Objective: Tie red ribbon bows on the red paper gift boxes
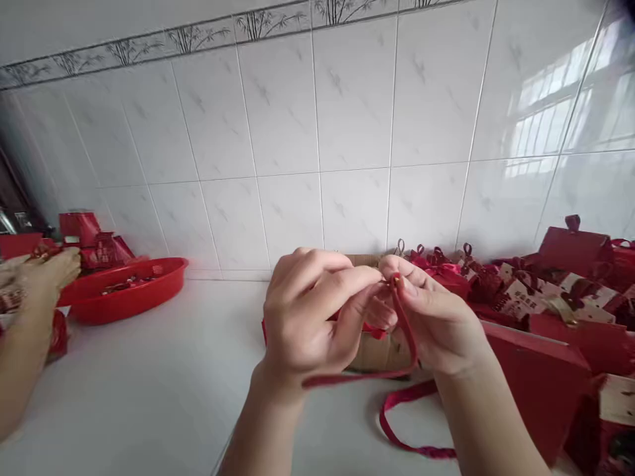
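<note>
Ribbon end could slip from a fingertip pinch

On the near part of the table (327, 443), a loose strand (401, 426) lies beside the right forearm, which could snag it. Above the table, the ribbon (407, 330) hangs between the hands, one length crossing the left wrist. The right hand (446, 330) pinches its end between thumb and finger. The left hand (305, 317) has its fingertips pressed together at that end; what they grip is too small to tell. So slight a hold could let the end twist or slip. A right elbow swinging out could knock the box (533, 390) into the bags (520, 297).

Counted: one loose strand, perhaps part of the ribbon; one ribbon; two hands; one piece of cardboard (372, 357) behind them; one big box at right; bags, too overlapped to count, toward the back edge; at left, one tub (129, 301) and one co-worker's hand (67, 264), blurred.
</note>
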Tool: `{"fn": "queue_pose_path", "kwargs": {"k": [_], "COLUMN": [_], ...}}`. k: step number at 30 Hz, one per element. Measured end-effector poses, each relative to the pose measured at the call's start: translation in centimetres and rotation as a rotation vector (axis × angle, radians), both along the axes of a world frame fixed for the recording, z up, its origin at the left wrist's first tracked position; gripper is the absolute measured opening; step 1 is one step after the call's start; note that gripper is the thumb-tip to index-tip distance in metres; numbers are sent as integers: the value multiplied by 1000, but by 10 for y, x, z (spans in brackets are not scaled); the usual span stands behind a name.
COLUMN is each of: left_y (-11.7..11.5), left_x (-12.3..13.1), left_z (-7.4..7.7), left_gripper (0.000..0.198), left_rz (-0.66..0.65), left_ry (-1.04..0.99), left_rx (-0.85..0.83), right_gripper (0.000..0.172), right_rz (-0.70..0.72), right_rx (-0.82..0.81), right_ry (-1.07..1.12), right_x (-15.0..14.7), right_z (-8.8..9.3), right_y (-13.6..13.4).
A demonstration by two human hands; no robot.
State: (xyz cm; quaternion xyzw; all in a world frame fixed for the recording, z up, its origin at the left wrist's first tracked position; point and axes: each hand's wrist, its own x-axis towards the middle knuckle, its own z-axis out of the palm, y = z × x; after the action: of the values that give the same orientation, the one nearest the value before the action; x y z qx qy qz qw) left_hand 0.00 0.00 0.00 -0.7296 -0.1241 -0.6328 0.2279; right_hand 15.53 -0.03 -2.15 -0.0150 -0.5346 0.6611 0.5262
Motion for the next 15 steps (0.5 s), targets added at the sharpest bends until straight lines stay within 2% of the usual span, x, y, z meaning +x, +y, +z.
{"fn": "queue_pose_path", "kwargs": {"k": [7,15], "left_y": [-5,-5], "left_x": [7,7], "left_z": [1,-2], "left_gripper": [11,13], "left_rz": [31,1], "left_ry": [-20,-24], "left_rx": [1,-60], "right_gripper": [10,9], "right_rz": [-62,-240], "right_rx": [117,257], "right_ry": [13,-41], "right_x": [-1,-2], "right_z": [1,3], "right_y": [2,5]}}
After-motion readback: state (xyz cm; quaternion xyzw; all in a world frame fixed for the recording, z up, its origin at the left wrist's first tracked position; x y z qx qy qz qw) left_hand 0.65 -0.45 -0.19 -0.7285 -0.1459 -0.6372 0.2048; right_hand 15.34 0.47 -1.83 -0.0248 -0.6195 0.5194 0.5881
